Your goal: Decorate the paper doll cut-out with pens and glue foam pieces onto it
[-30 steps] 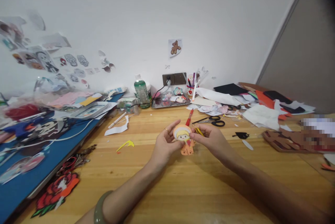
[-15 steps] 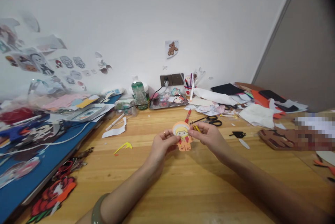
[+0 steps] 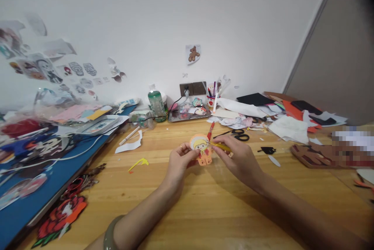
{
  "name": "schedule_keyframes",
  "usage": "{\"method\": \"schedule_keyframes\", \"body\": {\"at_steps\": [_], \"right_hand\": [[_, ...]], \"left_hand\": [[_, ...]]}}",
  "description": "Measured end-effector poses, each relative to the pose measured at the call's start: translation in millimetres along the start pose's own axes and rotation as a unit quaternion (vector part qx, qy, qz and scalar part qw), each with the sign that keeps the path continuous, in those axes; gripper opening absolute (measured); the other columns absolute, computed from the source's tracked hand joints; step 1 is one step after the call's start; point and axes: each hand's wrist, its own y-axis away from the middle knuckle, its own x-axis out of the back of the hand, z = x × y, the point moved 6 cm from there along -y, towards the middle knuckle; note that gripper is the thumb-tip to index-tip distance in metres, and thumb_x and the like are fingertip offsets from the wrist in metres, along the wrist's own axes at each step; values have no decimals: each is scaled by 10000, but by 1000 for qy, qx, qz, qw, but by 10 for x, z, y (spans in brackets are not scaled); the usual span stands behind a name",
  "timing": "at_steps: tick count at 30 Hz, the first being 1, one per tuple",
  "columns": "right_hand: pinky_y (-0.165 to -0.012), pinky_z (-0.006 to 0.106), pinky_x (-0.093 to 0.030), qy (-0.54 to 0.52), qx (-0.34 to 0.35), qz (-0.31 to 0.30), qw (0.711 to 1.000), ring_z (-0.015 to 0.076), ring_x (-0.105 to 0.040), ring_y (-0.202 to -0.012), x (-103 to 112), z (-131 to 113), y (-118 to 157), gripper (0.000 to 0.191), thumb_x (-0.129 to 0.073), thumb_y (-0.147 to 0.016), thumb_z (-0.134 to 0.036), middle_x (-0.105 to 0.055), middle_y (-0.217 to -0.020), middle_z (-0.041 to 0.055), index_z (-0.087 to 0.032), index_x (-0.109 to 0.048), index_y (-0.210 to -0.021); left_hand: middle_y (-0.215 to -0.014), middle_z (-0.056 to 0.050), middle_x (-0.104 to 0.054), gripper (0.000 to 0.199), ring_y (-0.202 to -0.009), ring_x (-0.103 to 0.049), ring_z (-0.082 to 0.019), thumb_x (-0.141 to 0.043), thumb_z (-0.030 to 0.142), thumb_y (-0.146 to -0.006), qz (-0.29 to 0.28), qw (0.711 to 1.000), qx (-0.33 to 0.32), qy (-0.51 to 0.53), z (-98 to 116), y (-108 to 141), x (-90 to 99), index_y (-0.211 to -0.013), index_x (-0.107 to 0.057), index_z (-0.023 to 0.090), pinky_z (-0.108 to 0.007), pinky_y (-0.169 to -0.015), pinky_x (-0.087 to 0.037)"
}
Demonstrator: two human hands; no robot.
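Observation:
Above the wooden table, my left hand (image 3: 181, 161) pinches an orange cut-out figure (image 3: 205, 157) with a round hooded head, yellow hair and a small face. Its thumb lies over the figure's left side. In my right hand (image 3: 238, 159) is a slim yellow tool that looks like tweezers (image 3: 219, 146), its thin tip at the right edge of the figure's head. Just behind the figure lies a red pen (image 3: 210, 130). Black-handled scissors (image 3: 240, 134) rest behind my right hand.
A yellow paper strip (image 3: 140, 162) and a white paper scrap (image 3: 131, 145) lie to the left. At the back stand a green bottle (image 3: 156, 104), a metal tray (image 3: 175, 117) and a pen cup (image 3: 210, 102). Papers (image 3: 288, 128) pile up on the right, near a black scrap (image 3: 267, 150).
My right hand has turned and brought the yellow tool's tip against the figure's head; before, its fingers were at the figure's right edge. The left hand keeps its hold, tilting the figure slightly.

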Motion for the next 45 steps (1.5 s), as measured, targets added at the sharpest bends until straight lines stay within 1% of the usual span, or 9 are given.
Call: {"method": "schedule_keyframes", "body": {"at_steps": [4, 11, 18, 21, 26, 36, 39, 43, 45], "right_hand": [[-696, 297, -448, -4, 9, 7, 1000, 181, -550, -810, 5, -27, -11, 88, -500, -804, -145, -576, -839, 76, -153, -555, -872], [-669, 297, -458, -16, 12, 19, 1000, 177, -559, -772, 1, -31, 1, 98, -497, -806, -136, -592, -809, 72, -144, -574, -868], [-658, 295, -462, -13, 8, 20, 1000, 177, -566, -764, 7, -30, 1, 101, -496, -807, -146, -602, -810, 72, -158, -578, -864], [-657, 300, -462, -7, 10, 20, 1000, 178, -566, -762, 8, -33, 4, 108, -485, -814, -155, -605, -811, 73, -166, -580, -862], [-660, 300, -460, -4, 8, 18, 1000, 178, -567, -768, 3, -22, 12, 118, -481, -815, -153, -606, -818, 72, -165, -587, -866], [-650, 293, -457, -11, -2, 14, 1000, 176, -572, -752, -13, 4, 14, 113, -485, -804, -123, -613, -800, 66, -163, -590, -818], [-637, 291, -452, -29, -21, 9, 999, 175, -570, -731, -8, 25, 3, 107, -497, -795, -119, -616, -787, 62, -167, -593, -795], [-605, 284, -450, -82, -100, 7, 992, 170, -564, -701, 16, 143, -14, 86, -518, -793, -152, -616, -757, 49, -172, -599, -772], [-587, 281, -454, -103, -122, 12, 987, 169, -566, -687, 36, 178, -20, 83, -524, -794, -181, -617, -747, 46, -173, -601, -764]], "left_hand": [[-751, -25, -617, 159, -666, -559, -108, -669, 217, -651, -3, 1000, 0, -4, 0, 9, -12, -749, -580, 130, -228, -619, -459], [-766, -32, -635, 181, -664, -578, -113, -688, 222, -630, -14, 1000, 11, -16, -24, 11, -24, -749, -590, 127, -221, -618, -451], [-726, -22, -638, 223, -639, -579, -116, -713, 238, -593, -7, 1000, 21, -14, -45, 1, -10, -764, -614, 134, -225, -614, -445], [-741, -30, -638, 228, -652, -579, -123, -708, 247, -602, -13, 1000, 16, -14, -41, 10, -18, -774, -613, 132, -239, -632, -446], [-727, -25, -629, 204, -639, -566, -111, -705, 245, -610, -16, 999, 17, -21, -49, 25, -29, -737, -593, 130, -220, -608, -433], [-752, -33, -631, 215, -666, -569, -118, -700, 242, -624, -30, 999, 20, -17, -85, 14, -44, -763, -587, 124, -247, -659, -447], [-745, -30, -637, 212, -665, -572, -120, -701, 247, -620, -31, 999, 21, -17, -89, 13, -42, -761, -596, 128, -248, -660, -447], [-744, -28, -645, 222, -662, -575, -116, -706, 251, -612, -29, 999, 26, -23, -94, 18, -44, -777, -616, 134, -228, -639, -437], [-743, -29, -651, 235, -657, -577, -115, -710, 258, -604, -20, 999, 34, -25, -97, 19, -36, -785, -622, 137, -218, -622, -430]]}}
